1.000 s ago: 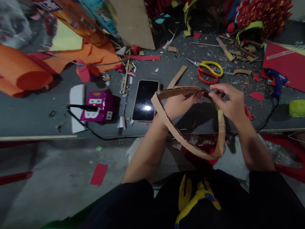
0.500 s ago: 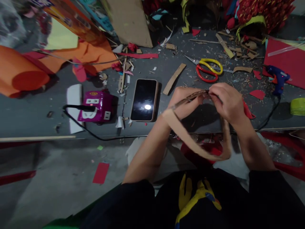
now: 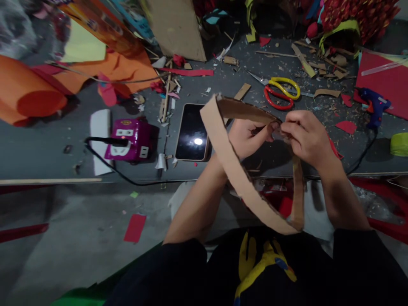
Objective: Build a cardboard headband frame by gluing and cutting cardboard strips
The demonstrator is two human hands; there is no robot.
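Note:
A long brown cardboard strip (image 3: 234, 168) is bent into an angular loop in front of me. My left hand (image 3: 248, 138) is closed, pinching the strip at its far side. Close beside it, my right hand (image 3: 306, 136) pinches the strip too, fingertips nearly touching those of the left. The exact spot between the fingertips is partly hidden. One corner of the loop rises over the phone (image 3: 190, 131), and another hangs past the table edge toward my shirt. Scissors (image 3: 280, 93) with one yellow and one red handle lie just beyond my hands.
A blue glue gun (image 3: 376, 106) lies at the right beside green tape (image 3: 399, 144). At the left are a purple power socket (image 3: 129, 138) with a plugged-in black cable and an orange roll (image 3: 38, 95). Cardboard scraps (image 3: 327, 92) litter the dark table; a red paper piece (image 3: 135, 228) is on the floor.
The cardboard loop has turned and opened wider: its left corner has swung up and left over the phone, while its near corner has dropped toward my body. Both hands stay pinched in nearly the same place.

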